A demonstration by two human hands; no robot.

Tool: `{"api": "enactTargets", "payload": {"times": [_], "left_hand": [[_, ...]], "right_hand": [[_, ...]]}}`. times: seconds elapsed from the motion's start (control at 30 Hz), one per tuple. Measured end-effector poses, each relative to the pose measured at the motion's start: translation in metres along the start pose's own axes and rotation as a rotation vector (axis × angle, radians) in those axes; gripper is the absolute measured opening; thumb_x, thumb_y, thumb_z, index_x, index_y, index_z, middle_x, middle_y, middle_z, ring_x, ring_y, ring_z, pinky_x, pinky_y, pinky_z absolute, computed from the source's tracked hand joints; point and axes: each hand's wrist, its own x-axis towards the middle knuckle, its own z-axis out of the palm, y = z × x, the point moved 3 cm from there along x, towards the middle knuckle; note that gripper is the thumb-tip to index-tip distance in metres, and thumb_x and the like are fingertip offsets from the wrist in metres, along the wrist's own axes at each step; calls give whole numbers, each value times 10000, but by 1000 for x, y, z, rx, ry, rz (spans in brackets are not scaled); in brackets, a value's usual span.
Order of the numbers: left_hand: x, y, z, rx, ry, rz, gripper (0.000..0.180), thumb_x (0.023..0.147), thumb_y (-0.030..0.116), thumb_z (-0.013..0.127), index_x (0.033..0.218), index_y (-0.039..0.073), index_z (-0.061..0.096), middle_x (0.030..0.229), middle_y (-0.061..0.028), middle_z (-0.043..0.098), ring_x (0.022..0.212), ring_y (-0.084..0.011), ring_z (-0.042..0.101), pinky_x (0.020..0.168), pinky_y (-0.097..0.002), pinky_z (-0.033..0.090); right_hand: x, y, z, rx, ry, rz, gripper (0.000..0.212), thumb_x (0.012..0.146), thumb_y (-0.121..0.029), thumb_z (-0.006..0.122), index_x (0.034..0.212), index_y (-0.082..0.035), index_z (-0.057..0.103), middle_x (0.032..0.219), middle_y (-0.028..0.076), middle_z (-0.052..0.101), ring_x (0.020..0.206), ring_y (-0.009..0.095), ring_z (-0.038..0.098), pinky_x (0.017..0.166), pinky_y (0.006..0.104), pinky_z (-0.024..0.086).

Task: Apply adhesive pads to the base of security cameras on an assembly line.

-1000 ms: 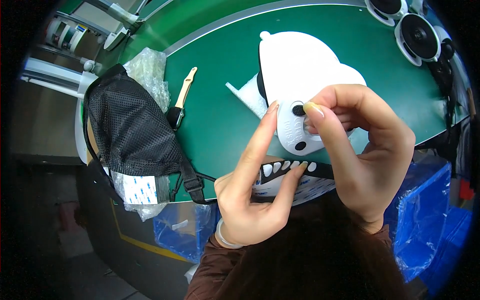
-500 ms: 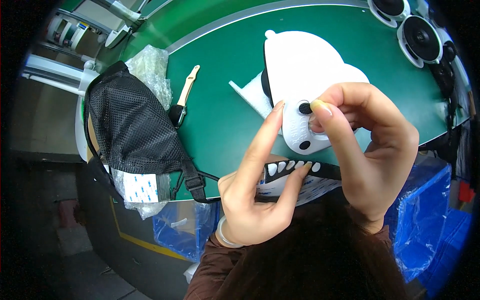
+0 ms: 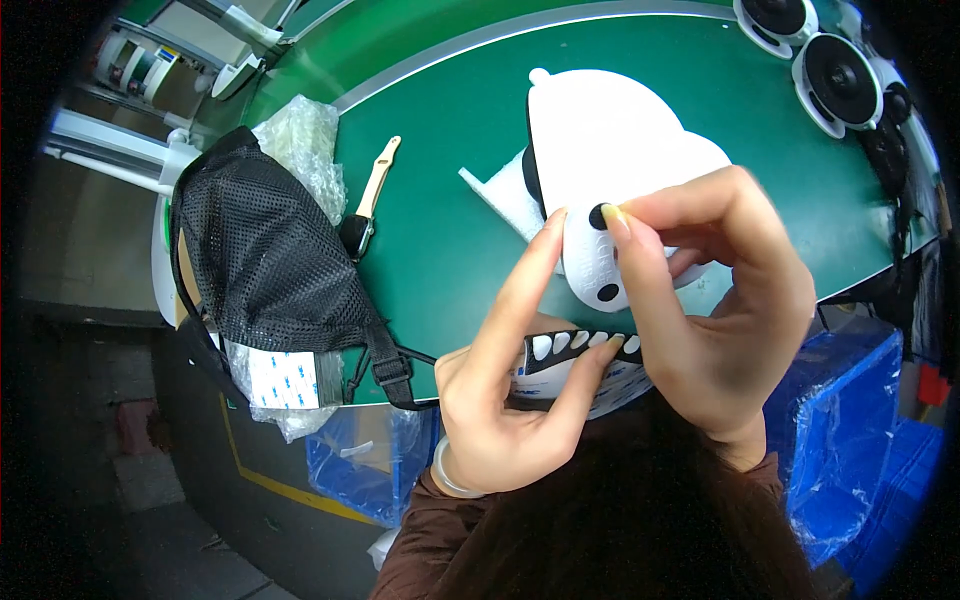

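Note:
A white, rounded plastic housing [image 3: 610, 120] lies on the green table, resting partly on white foam [image 3: 505, 195]. Its narrow end faces me, with a black round pad [image 3: 607, 292] near the tip. Farther up, the thumb and forefinger of my right hand [image 3: 715, 290] pinch at another black round pad [image 3: 601, 217], which sits against the housing. My left hand [image 3: 515, 400] steadies the housing's left edge with the forefinger. Its thumb presses on a black strip with white oval gaps [image 3: 570, 346], attached to a printed backing sheet [image 3: 620, 392]; the fingers beneath are partly hidden.
On the left lie a black mesh bag [image 3: 270, 240], bubble wrap [image 3: 305, 150] and a watch with a beige strap [image 3: 378, 180]. Round black-and-white units [image 3: 838, 82] stand at the far right. Blue plastic-wrapped bins [image 3: 840, 440] are below the table edge.
My right hand has shifted slightly left, and the upper pad, tilted in the fingers before, now appears flat against the housing. My left hand stays nearly still.

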Motion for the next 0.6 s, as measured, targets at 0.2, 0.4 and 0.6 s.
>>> {"api": "enactTargets", "payload": {"times": [0.2, 0.4, 0.6], "left_hand": [[-14, -5, -16, -54, 69, -94, 567, 640, -112, 653, 1178, -87, 476, 870, -145, 655, 728, -121, 631, 698, -201, 454], [1, 1, -11, -102, 84, -130, 535, 643, -119, 633, 1159, -86, 492, 730, -87, 654, 713, -93, 604, 684, -193, 442], [5, -9, -6, -126, 50, -117, 523, 656, -98, 669, 1150, -80, 496, 728, -77, 630, 658, -73, 568, 622, -183, 436]], "right_hand": [[-20, -3, -29, 39, -23, -52, 173, 771, 80, 590, 829, 21, 439, 820, 170, 597, 705, 178, 606, 673, 227, 473], [2, -4, -31, -434, -84, -353, 439, 623, -88, 736, 1044, -42, 621, 1058, 152, 548, 985, 250, 529, 808, 327, 434], [35, 24, -2, -25, -313, -318, 264, 574, -71, 733, 797, -25, 600, 758, 47, 591, 734, 183, 492, 648, 278, 398]]}}
